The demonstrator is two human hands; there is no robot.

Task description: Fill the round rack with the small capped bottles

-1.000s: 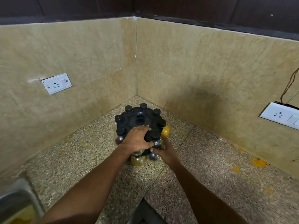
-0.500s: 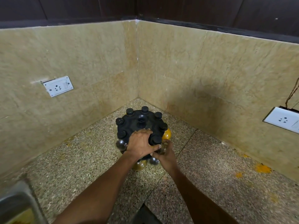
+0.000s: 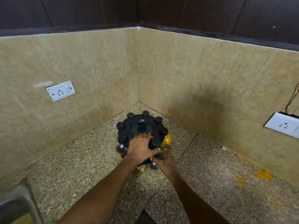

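The round black rack [image 3: 135,129] stands in the corner of the speckled stone counter, with several black-capped bottles hanging round its rim. My left hand [image 3: 140,149] lies over the rack's near edge, fingers spread on its top and thumb curled round the rim. My right hand [image 3: 165,159] is just below and to the right, its fingers wrapped round a small clear bottle [image 3: 162,151] held against the rack's near right side. A yellow-filled bottle [image 3: 167,139] hangs on the right, a dark one [image 3: 121,149] on the left. More bottles [image 3: 140,169] sit on a lower tier, partly hidden by my hands.
Beige stone walls close the corner behind the rack. A white socket [image 3: 61,91] sits on the left wall, another socket [image 3: 283,125] with a wire on the right. A steel sink edge [image 3: 14,206] shows at bottom left. Yellow powder stains [image 3: 264,174] mark the counter at right.
Both hands have stayed at the rack's near side. My right hand has risen a little, bringing the clear bottle up against the rim. The camera has tilted slightly.
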